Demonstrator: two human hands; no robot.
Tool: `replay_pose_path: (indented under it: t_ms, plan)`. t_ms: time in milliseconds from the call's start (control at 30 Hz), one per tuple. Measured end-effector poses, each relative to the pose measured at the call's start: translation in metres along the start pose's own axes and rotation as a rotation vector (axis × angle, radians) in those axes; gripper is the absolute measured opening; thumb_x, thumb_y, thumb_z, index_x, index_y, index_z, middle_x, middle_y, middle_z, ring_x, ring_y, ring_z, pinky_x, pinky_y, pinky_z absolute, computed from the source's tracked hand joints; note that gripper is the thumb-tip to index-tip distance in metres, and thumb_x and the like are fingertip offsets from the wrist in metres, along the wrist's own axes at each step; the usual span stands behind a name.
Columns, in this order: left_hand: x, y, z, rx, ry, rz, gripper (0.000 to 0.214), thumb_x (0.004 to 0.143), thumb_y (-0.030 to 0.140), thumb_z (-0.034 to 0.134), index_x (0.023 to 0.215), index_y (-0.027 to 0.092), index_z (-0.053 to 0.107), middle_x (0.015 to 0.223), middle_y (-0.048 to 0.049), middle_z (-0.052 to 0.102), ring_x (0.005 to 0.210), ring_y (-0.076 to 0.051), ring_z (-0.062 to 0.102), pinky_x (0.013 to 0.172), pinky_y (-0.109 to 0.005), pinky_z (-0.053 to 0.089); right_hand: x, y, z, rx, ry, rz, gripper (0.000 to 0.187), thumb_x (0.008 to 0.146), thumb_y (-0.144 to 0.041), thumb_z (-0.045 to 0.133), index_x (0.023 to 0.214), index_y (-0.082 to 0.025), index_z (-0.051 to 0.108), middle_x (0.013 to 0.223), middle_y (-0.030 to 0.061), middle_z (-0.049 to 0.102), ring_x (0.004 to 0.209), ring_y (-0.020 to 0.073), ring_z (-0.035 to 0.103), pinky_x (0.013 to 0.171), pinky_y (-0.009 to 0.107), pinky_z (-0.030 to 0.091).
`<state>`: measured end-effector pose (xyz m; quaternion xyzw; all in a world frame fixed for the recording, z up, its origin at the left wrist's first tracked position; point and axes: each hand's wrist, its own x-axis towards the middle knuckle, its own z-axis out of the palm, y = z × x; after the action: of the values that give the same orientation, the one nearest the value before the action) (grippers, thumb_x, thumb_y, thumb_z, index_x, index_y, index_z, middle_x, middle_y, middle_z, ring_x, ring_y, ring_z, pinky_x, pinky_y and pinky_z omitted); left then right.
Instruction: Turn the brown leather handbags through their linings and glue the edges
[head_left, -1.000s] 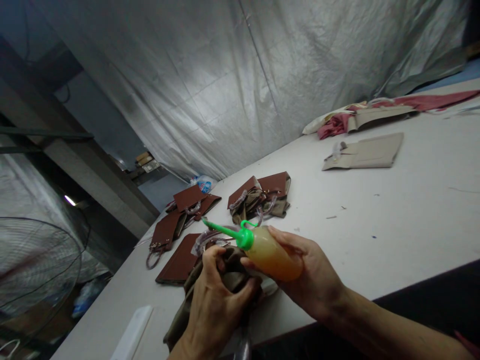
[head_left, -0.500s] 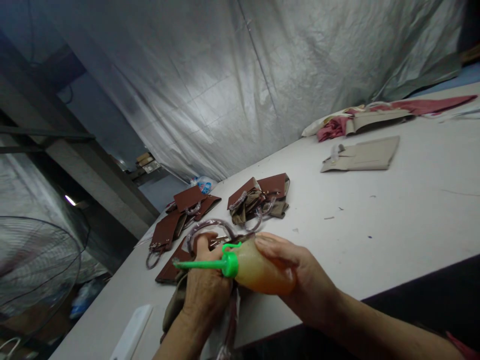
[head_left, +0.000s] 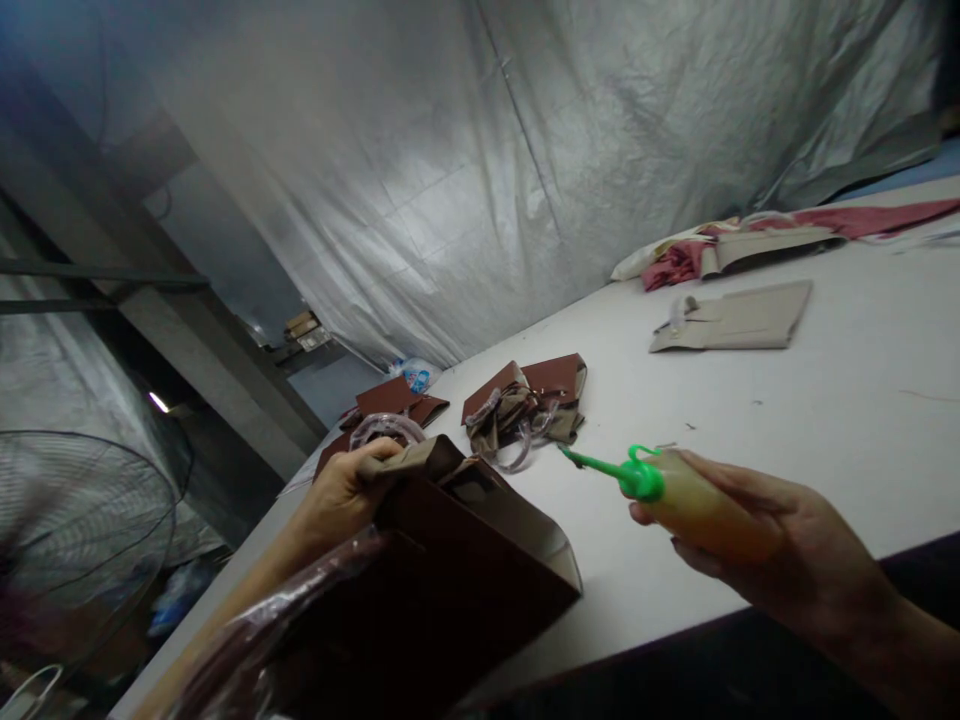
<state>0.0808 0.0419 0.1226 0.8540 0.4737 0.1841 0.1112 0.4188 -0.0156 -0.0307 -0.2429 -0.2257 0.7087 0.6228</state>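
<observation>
My left hand [head_left: 349, 490] is closed on the upper edge of a dark brown handbag [head_left: 450, 570], tilted up close in front of me. Its lining shows along the opening, and a plastic-wrapped handle [head_left: 285, 600] hangs over my forearm. In my right hand [head_left: 795, 540] is a squeeze bottle [head_left: 712, 515] with amber liquid and a green nozzle. The bottle lies sideways, apart from the bag, its tip pointing left above the table.
More brown bags [head_left: 555, 380] lie on the white table [head_left: 847, 430] behind. Farther right are a beige bag piece [head_left: 750, 315] and pink cloth [head_left: 679, 262]. A wire-caged fan [head_left: 90, 540] stands at the left. Silver sheeting [head_left: 465, 200] hangs behind the table.
My right hand has carried the squeeze bottle to the right, away from my left hand. The brown bag has been raised and turned, so its side and opening now show.
</observation>
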Motion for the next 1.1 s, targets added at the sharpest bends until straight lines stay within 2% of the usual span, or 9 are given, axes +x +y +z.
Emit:
replay_pose_path:
  t_ms: [100,167,333,467,600,700,800,967,1100]
  plan:
    - [0.02,0.016,-0.005,-0.215,-0.277,-0.025,0.021,0.088,0.033,0.054,0.083,0.014,0.061,0.076,-0.0005,0.059,0.066,-0.011,0.052,0.06,-0.021,0.04,-0.007,-0.006,-0.012,-0.027,0.1,-0.017,0.025,0.069,-0.032,0.071,0.091,-0.019,0.071,0.08,0.0124,0.074,0.06,0.0199,0.065,0.042,0.023,0.051]
    - [0.036,0.022,0.008,-0.288,-0.428,-0.013,0.021,0.089,0.033,0.053,0.084,0.014,0.062,0.078,-0.001,0.06,0.069,-0.011,0.053,0.062,-0.021,0.042,-0.009,-0.008,-0.02,-0.033,0.158,-0.035,0.027,0.067,-0.034,0.072,0.09,-0.02,0.071,0.083,0.0119,0.073,0.065,0.0213,0.066,0.042,0.022,0.051]
    - [0.083,0.005,0.082,-0.314,-0.629,0.106,0.019,0.085,0.028,0.056,0.085,0.014,0.069,0.085,-0.0021,0.067,0.079,-0.015,0.058,0.077,-0.026,0.047,-0.009,-0.01,-0.041,-0.21,0.133,-0.126,0.028,0.071,-0.043,0.071,0.088,-0.02,0.069,0.084,0.0086,0.069,0.064,0.018,0.06,0.042,0.023,0.049]
    - [0.115,-0.029,0.149,-0.34,-0.74,0.073,0.021,0.077,0.025,0.061,0.09,0.013,0.071,0.085,-0.0027,0.07,0.083,-0.019,0.061,0.077,-0.027,0.048,-0.003,-0.011,-0.063,-0.448,0.126,-0.19,0.03,0.072,-0.047,0.072,0.083,-0.02,0.065,0.075,0.0033,0.061,0.057,0.0133,0.052,0.041,0.021,0.043]
    - [0.13,-0.056,0.193,-0.352,-0.819,0.015,0.023,0.072,0.024,0.063,0.09,0.013,0.071,0.082,-0.0028,0.071,0.079,-0.018,0.061,0.074,-0.028,0.049,0.007,-0.008,-0.091,-0.685,0.164,-0.228,0.035,0.074,-0.052,0.07,0.09,-0.021,0.063,0.083,0.0045,0.064,0.068,0.0178,0.058,0.052,0.025,0.045]
    - [0.132,-0.066,0.205,-0.4,-0.857,-0.009,0.025,0.07,0.024,0.064,0.091,0.013,0.072,0.084,-0.0031,0.072,0.079,-0.018,0.061,0.074,-0.028,0.049,0.016,-0.004,-0.108,-0.928,0.112,-0.291,0.034,0.079,-0.052,0.066,0.092,-0.021,0.064,0.092,0.0062,0.066,0.083,0.0233,0.061,0.065,0.032,0.048]
    - [0.131,-0.067,0.205,-0.487,-0.871,-0.003,0.023,0.071,0.025,0.064,0.089,0.014,0.073,0.087,-0.0033,0.072,0.08,-0.017,0.062,0.077,-0.028,0.05,0.027,0.001,-0.115,-1.11,0.028,-0.326,0.032,0.081,-0.052,0.063,0.09,-0.021,0.065,0.09,0.0058,0.065,0.085,0.0243,0.061,0.07,0.035,0.047]
    - [0.131,-0.066,0.202,-0.531,-0.883,-0.02,0.028,0.071,0.024,0.064,0.095,0.014,0.075,0.093,-0.0046,0.073,0.083,-0.019,0.063,0.08,-0.03,0.051,0.045,0.002,-0.116,-1.186,-0.022,-0.438,0.028,0.083,-0.048,0.062,0.088,-0.021,0.066,0.086,0.0039,0.065,0.08,0.0212,0.062,0.073,0.036,0.047]
    - [0.133,-0.069,0.205,-0.575,-0.896,-0.016,0.035,0.071,0.026,0.067,0.104,0.016,0.074,0.104,-0.0048,0.074,0.097,-0.023,0.064,0.091,-0.034,0.049,0.054,-0.004,-0.109,-1.235,-0.153,-0.445,0.023,0.086,-0.043,0.059,0.086,-0.02,0.066,0.082,0.0034,0.065,0.075,0.0187,0.062,0.069,0.033,0.047]
